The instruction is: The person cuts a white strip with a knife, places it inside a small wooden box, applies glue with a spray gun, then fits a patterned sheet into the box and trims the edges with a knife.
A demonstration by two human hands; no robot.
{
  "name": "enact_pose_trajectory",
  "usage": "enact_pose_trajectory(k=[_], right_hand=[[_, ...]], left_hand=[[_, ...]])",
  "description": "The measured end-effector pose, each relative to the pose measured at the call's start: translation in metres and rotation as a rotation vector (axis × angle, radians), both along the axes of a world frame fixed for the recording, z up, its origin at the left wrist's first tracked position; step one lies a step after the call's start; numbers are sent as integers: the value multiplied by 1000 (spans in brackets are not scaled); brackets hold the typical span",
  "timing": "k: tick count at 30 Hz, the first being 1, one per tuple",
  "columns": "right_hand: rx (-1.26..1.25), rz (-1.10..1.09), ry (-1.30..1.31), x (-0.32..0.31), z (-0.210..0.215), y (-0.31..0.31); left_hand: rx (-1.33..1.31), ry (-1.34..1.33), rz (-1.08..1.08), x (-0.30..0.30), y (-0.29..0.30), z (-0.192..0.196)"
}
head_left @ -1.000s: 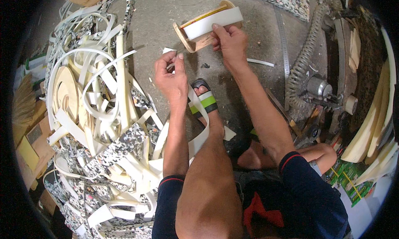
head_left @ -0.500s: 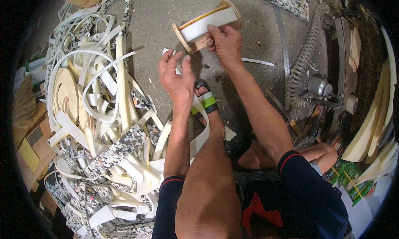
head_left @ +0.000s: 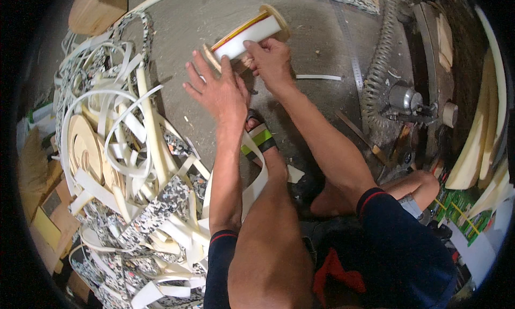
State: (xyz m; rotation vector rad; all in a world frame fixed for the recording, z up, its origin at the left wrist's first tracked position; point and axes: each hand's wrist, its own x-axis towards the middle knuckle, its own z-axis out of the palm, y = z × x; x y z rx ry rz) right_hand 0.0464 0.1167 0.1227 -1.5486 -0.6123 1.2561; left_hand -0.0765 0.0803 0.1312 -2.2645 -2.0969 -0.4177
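Observation:
A wooden frame (head_left: 282, 23) with two rounded end pieces stands tilted on the concrete floor ahead of my feet. Along its top lies a flat white foam strip (head_left: 255, 36) with a yellow and red edge. My right hand (head_left: 272, 64) grips the near side, thumb on the white strip and fingers curled underneath. Its hidden fingertips may also touch wood. My left hand (head_left: 222, 91) reaches to the frame's left end, index finger on the strip and the other fingers spread. A long white foam band (head_left: 257, 185) hangs beside my left forearm, over my shin.
A large heap of white foam offcuts (head_left: 142, 142) and speckled foam fills the left side, with a round wooden piece (head_left: 86, 142) on it. To the right are a coiled hose (head_left: 373, 78), a metal machine part (head_left: 405, 98) and a steel ruler (head_left: 357, 75). A wooden block (head_left: 99, 8) sits far left.
My left hand has moved up to the frame, its fingers spreading and the index finger now touching the white strip. My right hand keeps its grip. The whole view has shifted slightly.

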Motion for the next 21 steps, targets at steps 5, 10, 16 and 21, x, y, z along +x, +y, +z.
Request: enact_pose_trajectory(k=[5,10,16,21], right_hand=[[-17,-46,-78,7,-5,2],[-20,-112,-68,14,-12,5],[0,-148,-101,16,-20,11],[-8,-145,-113,17,-25,12]], left_hand=[[-4,33,-7,1,-1,-2],[-6,-27,-37,1,-2,-5],[-10,-29,-45,3,-4,-6],[-10,-10,-55,3,-5,-6]])
